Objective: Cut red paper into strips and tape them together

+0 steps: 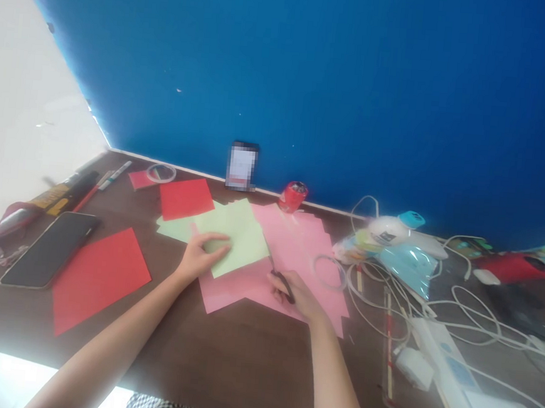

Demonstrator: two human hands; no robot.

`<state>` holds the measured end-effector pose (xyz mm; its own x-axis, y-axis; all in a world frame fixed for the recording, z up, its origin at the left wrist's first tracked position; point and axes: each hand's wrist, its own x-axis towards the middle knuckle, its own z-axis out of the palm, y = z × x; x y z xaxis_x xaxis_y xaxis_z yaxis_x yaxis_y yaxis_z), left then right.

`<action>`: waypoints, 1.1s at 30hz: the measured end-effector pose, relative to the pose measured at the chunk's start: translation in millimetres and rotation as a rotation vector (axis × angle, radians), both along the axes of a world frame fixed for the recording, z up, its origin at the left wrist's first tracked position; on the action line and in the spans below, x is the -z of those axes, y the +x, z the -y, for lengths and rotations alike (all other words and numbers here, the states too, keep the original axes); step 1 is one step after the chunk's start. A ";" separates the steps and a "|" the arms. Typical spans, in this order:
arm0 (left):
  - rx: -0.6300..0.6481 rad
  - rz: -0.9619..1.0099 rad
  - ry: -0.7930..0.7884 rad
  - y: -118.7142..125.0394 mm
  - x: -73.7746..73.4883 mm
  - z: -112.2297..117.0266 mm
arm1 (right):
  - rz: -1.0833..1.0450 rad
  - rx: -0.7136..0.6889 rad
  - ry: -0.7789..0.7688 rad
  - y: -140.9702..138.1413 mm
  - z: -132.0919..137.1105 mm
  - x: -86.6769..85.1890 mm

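Observation:
My left hand (201,254) rests on a light green paper sheet (236,236), fingers curled and pressing its near-left edge. My right hand (294,292) is closed round the dark handles of a pair of scissors (282,277), whose blades point up toward the green sheet's right edge. Both lie over a stack of pink paper sheets (297,247) on the dark brown table (242,352).
Red paper sheets (99,276) (185,197) and a dark phone (52,248) lie left. A red tape roll (292,196) and a small card (241,166) stand by the blue wall. White cables, a power strip (449,362), plastic bags and a clear tape ring (326,268) clutter the right.

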<state>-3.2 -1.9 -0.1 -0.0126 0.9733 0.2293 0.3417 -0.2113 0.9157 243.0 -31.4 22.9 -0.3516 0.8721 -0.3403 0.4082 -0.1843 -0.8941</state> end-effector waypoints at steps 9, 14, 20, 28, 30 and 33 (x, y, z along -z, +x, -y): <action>0.001 0.002 -0.003 -0.6 0.1 -0.4 | 0.000 0.020 -0.009 -0.7 0.9 1.6; -0.002 0.003 0.001 -0.9 1.1 -1.5 | -0.003 0.011 -0.009 -0.9 0.9 0.5; 0.000 0.010 0.009 -1.1 2.7 -2.3 | -0.014 0.022 -0.037 -0.8 0.5 0.9; -0.006 0.003 0.007 -1.2 2.4 -2.4 | -0.013 0.030 -0.044 -1.6 0.4 0.7; -0.007 0.002 0.010 -1.2 1.9 -2.4 | -0.009 0.027 -0.043 -1.8 0.4 0.8; -0.008 -0.002 0.009 -1.3 1.3 -2.3 | -0.005 0.023 -0.037 -1.9 0.6 1.9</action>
